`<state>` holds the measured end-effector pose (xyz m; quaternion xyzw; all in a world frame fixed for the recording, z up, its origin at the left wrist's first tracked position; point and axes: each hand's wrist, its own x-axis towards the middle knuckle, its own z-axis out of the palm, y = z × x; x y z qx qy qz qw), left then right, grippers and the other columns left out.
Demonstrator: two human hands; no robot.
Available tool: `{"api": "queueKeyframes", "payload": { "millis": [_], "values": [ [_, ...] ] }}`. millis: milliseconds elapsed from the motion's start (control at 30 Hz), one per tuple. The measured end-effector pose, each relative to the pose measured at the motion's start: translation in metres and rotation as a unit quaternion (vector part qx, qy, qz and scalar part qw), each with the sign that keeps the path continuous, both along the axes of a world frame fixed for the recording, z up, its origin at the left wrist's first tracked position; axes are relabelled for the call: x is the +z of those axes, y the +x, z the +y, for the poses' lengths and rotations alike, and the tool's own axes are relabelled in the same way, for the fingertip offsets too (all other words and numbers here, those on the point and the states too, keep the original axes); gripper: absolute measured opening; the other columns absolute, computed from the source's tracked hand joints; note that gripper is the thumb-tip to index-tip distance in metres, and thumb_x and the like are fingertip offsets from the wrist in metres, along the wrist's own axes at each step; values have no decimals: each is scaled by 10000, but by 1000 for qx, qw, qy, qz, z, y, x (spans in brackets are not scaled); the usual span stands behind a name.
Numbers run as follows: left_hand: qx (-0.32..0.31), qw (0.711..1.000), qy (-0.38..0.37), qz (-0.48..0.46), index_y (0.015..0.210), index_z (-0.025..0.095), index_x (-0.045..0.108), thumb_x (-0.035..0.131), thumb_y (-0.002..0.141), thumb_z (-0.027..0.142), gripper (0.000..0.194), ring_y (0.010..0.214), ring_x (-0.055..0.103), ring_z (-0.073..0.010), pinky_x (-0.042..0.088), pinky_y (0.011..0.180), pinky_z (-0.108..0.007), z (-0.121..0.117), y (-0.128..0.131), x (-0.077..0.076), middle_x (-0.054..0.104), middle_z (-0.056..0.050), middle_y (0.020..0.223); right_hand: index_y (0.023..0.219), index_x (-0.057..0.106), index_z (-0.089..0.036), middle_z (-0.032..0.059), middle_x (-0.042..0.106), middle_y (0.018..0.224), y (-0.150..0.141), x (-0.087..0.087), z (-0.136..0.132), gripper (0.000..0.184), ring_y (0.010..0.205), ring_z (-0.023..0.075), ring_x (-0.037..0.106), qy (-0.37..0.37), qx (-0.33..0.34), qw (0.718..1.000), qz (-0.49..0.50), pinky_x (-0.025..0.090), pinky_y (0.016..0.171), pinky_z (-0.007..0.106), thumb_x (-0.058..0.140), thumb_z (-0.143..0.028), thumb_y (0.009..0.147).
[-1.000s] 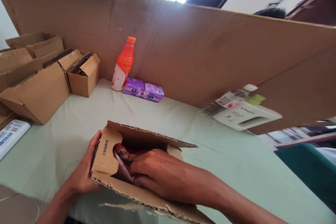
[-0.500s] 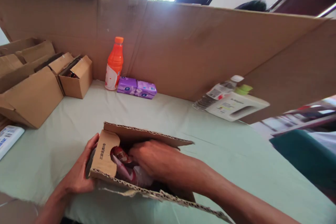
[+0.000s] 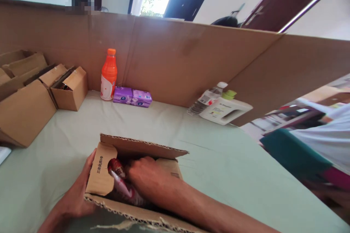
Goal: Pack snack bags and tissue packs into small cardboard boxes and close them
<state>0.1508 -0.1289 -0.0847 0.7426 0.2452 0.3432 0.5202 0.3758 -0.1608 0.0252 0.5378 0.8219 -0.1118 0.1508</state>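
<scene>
An open cardboard box [image 3: 100, 169] with torn flap edges and printed characters on its left flap stands at the table's near side. My left hand [image 3: 79, 189] holds the box at its left end, the fingers partly hidden behind it. My right hand [image 3: 147, 176] reaches down into the box, closed, with its fingertips out of sight. Beside those fingers lies a red packet with white print [image 3: 118, 169]. A pink and white plastic package [image 3: 123, 186] lies below it, partly covered by my right hand and forearm.
Several cardboard boxes [image 3: 27, 111] stand at the left. Along the back cardboard wall [image 3: 169, 58] are an orange drink bottle [image 3: 108, 76], purple tissue packs [image 3: 132, 97], a clear bottle [image 3: 203, 99] and a white jug [image 3: 226, 111]. A person in white [image 3: 325, 138] is at the right.
The camera view has swung right, so the background sits farther left. My right hand remains in the box, and the box's right flap now shows more. My left hand stays on the box.
</scene>
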Motion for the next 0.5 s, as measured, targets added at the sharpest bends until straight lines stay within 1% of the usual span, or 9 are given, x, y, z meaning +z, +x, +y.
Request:
{"api": "queueKeyframes", "payload": {
  "millis": [67,133,200,267,333,400,467,500],
  "values": [
    [22,999,28,2,1599,258,104,776,725,397,1111,1307,535,-423,475,1073,-582,0,3,1,423,-186,1536,925,778,-132,130,787,921,2,-2,-1,240,756,260,743,8,3,1000,17,483,608,299,539,-120,899],
    [39,999,28,5,1595,276,121,781,717,378,1103,1286,558,-408,495,1056,-566,0,4,3,438,-170,1525,902,772,-129,127,785,894,4,-5,-2,200,728,249,732,20,2,999,35,463,594,291,575,-160,886],
    [22,1000,12,-5,1595,272,118,790,709,416,1122,1295,550,-410,499,1052,-557,0,3,4,437,-173,1527,881,767,-123,130,779,878,6,-5,-4,189,713,243,721,33,-4,999,43,441,579,292,582,-165,873],
    [-5,1000,-11,-19,1597,268,123,794,701,484,1140,1316,527,-418,491,1060,-555,-1,1,5,428,-175,1536,881,766,-121,129,772,878,9,-2,-8,202,715,236,711,41,-23,998,44,420,573,293,565,-134,872],
    [-7,999,-26,-26,1593,275,154,805,686,525,1144,1329,512,-413,463,1088,-562,-2,1,7,428,-164,1535,906,763,-132,118,762,924,14,6,-14,218,728,214,698,47,-40,996,58,406,585,287,547,-109,886],
    [3,999,-33,-27,1587,289,180,814,688,526,1124,1309,532,-395,450,1099,-571,-4,1,10,462,-151,1504,938,754,-155,95,741,999,22,18,-23,205,757,186,680,55,-49,992,100,406,619,279,553,-125,906],
    [2,999,-36,-30,1581,310,189,811,707,540,1097,1269,570,-377,480,1070,-569,-6,3,13,512,-142,1456,959,744,-190,61,724,1008,28,31,-31,159,791,176,663,47,-37,988,144,413,665,281,591,-188,914],
    [0,999,-31,-30,1578,314,197,804,710,569,1089,1259,580,-376,502,1048,-563,-6,3,14,526,-142,1443,959,743,-203,51,723,984,30,35,-33,138,807,183,657,33,-24,988,150,416,687,288,616,-220,905]
  ]
}}
